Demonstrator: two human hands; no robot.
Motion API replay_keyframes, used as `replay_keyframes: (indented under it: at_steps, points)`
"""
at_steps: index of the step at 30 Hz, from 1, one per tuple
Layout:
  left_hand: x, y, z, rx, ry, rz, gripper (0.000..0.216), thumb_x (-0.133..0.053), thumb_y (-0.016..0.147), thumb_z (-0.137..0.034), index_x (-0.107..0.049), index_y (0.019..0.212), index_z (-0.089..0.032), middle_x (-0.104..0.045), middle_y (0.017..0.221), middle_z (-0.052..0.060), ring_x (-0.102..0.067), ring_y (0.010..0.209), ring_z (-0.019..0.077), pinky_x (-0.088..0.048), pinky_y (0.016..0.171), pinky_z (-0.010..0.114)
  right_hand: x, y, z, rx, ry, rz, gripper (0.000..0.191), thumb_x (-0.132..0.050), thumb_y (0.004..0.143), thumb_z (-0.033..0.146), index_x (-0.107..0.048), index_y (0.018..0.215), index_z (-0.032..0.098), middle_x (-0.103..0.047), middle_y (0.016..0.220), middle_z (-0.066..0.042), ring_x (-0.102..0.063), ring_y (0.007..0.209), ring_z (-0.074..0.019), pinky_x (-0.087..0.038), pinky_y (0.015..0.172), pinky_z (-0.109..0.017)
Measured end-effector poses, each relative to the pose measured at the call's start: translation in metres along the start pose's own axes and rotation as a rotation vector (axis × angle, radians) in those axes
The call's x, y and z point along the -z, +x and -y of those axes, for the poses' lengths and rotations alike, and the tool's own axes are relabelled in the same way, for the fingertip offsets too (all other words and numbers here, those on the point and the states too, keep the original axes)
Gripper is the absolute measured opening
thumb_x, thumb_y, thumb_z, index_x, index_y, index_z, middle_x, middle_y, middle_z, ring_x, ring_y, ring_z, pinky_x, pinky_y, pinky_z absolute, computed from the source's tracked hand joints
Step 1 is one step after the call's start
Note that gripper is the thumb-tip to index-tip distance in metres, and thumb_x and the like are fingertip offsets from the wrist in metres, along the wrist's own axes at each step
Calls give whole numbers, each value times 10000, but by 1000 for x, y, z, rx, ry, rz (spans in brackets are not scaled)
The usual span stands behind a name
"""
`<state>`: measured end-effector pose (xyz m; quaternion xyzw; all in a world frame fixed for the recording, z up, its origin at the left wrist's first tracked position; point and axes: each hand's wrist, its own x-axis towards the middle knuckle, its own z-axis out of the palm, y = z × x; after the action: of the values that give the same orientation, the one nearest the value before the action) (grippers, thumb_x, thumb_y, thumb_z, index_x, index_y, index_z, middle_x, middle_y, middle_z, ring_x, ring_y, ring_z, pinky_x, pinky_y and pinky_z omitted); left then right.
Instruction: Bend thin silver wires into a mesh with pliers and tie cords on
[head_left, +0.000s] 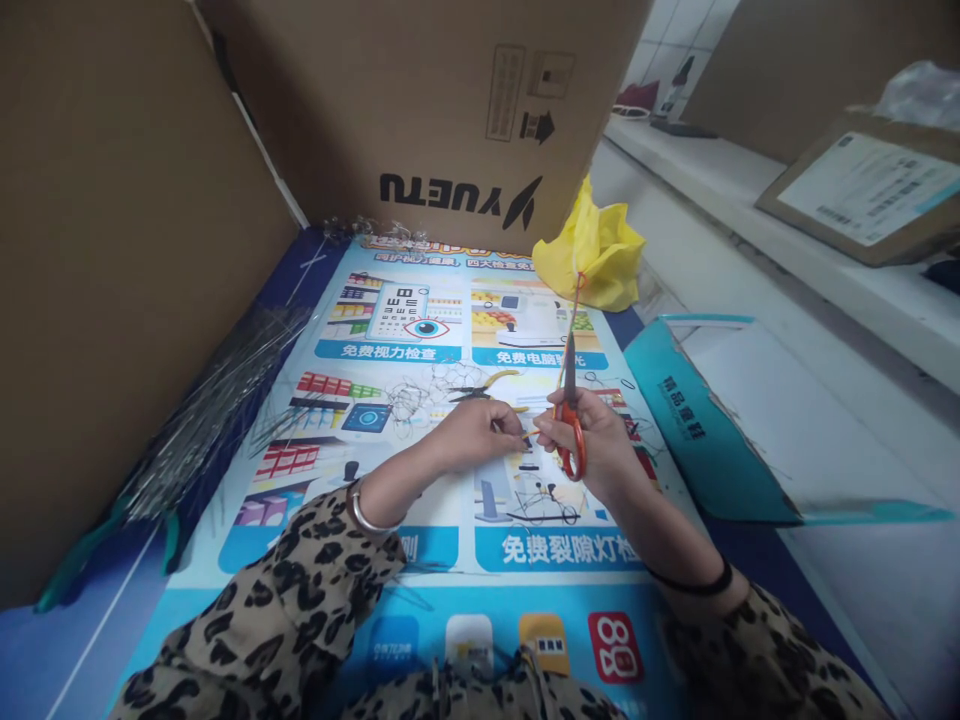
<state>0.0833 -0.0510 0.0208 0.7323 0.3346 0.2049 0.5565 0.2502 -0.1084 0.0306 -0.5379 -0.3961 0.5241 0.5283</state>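
Observation:
My right hand [592,435] is closed around scissors [571,405] with orange handles, their dark blades pointing away from me. Its thumb and fingertips also pinch a thin stem [577,305] that runs up to a yellow flower-like piece [589,250] of crinkled sheet, bound with reddish thread at its base. Close by on the left, my left hand [480,435] pinches a short, thin orange-yellow strand [532,433] stretched between both hands. Pliers [480,388] with yellow handles lie just beyond my left hand, partly hidden by it.
A printed poster [390,385] covers the table. Loose wire loops [442,385] lie on it, and a bundle of thin wires [202,420] sits at left. Large cardboard [450,110] stands behind. To the right are an open teal box [697,420] and a ledge with a parcel [862,190].

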Motion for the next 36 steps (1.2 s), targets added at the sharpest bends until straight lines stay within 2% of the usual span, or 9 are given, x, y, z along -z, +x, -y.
replay_keyframes:
  at_steps: [8,16,27,36]
  points:
    - [-3,2,6,-9,103,10,148,-546,721,-239,-670,730,-158,-670,725,14,-582,685,132,-422,643,229,0,0,0,-15,31,2,397,-747,587,248,-506,901,215,-565,590,72,-563,502,-100,-420,470,-217]
    - [-6,1,8,-27,149,6,117,-509,686,-163,-625,698,-164,-634,691,-7,-556,652,118,-405,611,216,2,0,-1,1,62,22,386,-739,606,227,-505,914,221,-559,582,77,-549,501,-90,-408,477,-210]
    - [-7,2,7,-7,110,22,92,-528,687,-213,-602,694,-160,-599,678,-5,-523,640,116,-377,580,213,1,-1,0,0,50,15,393,-745,598,252,-511,912,222,-552,590,77,-547,495,-92,-402,465,-212]
    - [-12,2,13,-5,53,34,86,-516,679,-186,-598,692,-160,-593,670,-10,-503,613,102,-372,567,205,1,-1,-2,2,69,25,377,-737,609,224,-515,914,222,-551,596,78,-551,498,-89,-409,464,-207]
